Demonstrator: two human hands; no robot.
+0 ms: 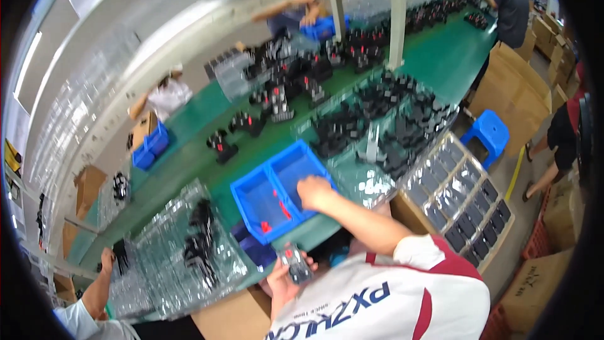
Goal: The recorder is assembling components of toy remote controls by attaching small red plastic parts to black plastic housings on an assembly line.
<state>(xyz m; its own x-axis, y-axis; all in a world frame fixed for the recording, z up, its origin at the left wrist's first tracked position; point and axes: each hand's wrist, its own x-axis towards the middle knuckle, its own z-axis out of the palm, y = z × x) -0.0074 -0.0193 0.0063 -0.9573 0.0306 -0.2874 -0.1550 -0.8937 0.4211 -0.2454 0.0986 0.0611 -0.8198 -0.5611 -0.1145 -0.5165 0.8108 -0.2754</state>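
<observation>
Near my body, my left hand (283,280) is wrapped round a dark grey plastic device (297,266) with a small red part near its upper end. My right hand (314,192) reaches into the right compartment of a divided blue bin (257,184). Its fingers are curled, and whatever they hold is hidden. Small red plastic pieces (266,226) lie in the bin's left compartment, a few along the divider.
Black parts (402,113) in clear plastic trays cover the bench on the right; more trays (170,258) lie left. Assembled black-and-red units (277,97) crowd the green bench (434,63). A partitioned carton (456,195) and blue stool (487,132) stand right. A co-worker's hand (108,258) is far left.
</observation>
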